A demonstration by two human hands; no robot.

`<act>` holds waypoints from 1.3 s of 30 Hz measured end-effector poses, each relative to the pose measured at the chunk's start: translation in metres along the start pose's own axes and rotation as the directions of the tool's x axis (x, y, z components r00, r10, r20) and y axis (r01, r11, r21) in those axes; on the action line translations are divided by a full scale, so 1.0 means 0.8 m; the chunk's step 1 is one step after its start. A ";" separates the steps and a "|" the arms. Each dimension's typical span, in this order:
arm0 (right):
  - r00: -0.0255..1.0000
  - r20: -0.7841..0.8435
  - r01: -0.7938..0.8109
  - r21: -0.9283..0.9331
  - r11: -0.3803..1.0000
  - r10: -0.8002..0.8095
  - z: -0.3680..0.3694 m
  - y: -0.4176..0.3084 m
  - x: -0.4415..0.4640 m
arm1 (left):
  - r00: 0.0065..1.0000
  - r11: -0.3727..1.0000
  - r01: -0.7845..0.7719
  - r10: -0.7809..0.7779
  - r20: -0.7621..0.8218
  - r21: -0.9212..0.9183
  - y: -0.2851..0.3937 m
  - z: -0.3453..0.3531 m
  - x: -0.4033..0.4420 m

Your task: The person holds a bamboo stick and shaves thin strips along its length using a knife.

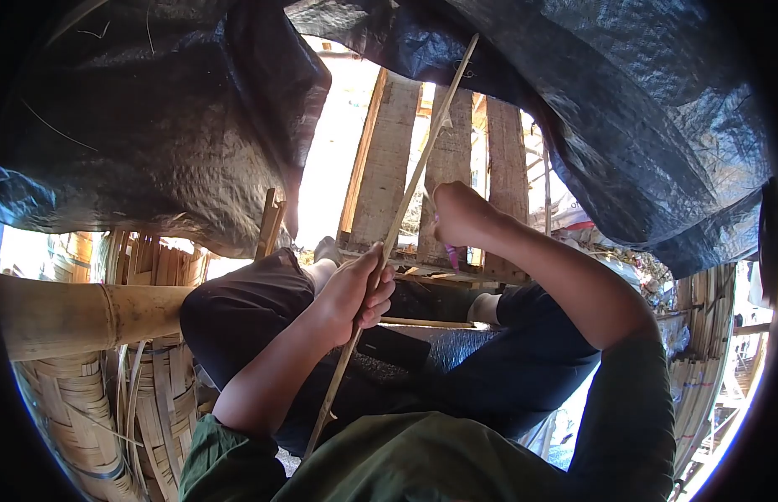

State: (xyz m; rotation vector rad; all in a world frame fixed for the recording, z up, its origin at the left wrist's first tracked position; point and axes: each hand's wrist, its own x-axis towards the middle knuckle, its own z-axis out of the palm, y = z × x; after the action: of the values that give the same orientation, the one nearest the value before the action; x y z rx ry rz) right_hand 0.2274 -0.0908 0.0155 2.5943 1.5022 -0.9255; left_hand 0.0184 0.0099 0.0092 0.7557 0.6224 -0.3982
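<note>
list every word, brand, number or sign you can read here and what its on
No text reads clearly.
White bag at the black sheet's edge: a bit of dark lettering, too small and cut off to read.
Bamboo strip, planks and black sheet: no lettering that I can make out.

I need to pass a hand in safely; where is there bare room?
Over the right thigh, between bamboo strip and right forearm, looks open. The bamboo pole beside the left knee has a bare, rounded top. It's crowded along the strip: the left hand grips it, the right hand sits close.
</note>
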 end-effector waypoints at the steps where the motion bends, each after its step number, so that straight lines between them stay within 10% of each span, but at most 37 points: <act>1: 1.000 0.023 -0.016 -0.027 1.000 0.017 -0.006 -0.007 -0.005 | 1.000 1.000 -0.001 0.001 0.010 -0.009 0.000 0.000 0.000; 11: 0.931 -0.343 -0.136 -0.004 0.991 0.126 -0.048 0.116 0.010 | 1.000 0.999 -0.009 0.008 -0.009 -0.035 0.001 0.003 -0.004; 23: 0.931 -0.363 -0.013 0.046 0.999 0.029 -0.031 0.104 0.043 | 1.000 0.999 0.018 -0.018 0.001 -0.041 -0.003 0.002 0.008; 26: 0.927 -0.247 -0.299 -0.035 0.954 0.282 -0.054 0.132 0.054 | 1.000 0.999 0.025 -0.025 -0.006 -0.036 -0.002 0.002 0.009; 29: 0.827 -0.531 -0.334 -0.200 0.921 0.185 -0.057 0.151 0.042 | 0.999 0.998 0.037 -0.038 -0.020 -0.047 0.001 0.004 0.009; 36: 0.975 0.223 -0.005 -0.043 0.999 0.015 -0.074 0.080 -0.019 | 1.000 0.999 0.020 -0.020 -0.002 -0.040 0.001 0.000 0.006; 39: 0.958 0.278 0.114 -0.144 0.983 -0.070 -0.056 0.075 -0.024 | 1.000 0.999 0.024 -0.024 -0.011 -0.038 0.004 0.004 0.007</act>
State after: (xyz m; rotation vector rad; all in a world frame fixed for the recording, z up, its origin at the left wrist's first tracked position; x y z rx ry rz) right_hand 0.2902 -0.1254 0.0452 2.1991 1.5607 -1.0707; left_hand 0.0254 0.0093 0.0091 0.7154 0.6481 -0.4033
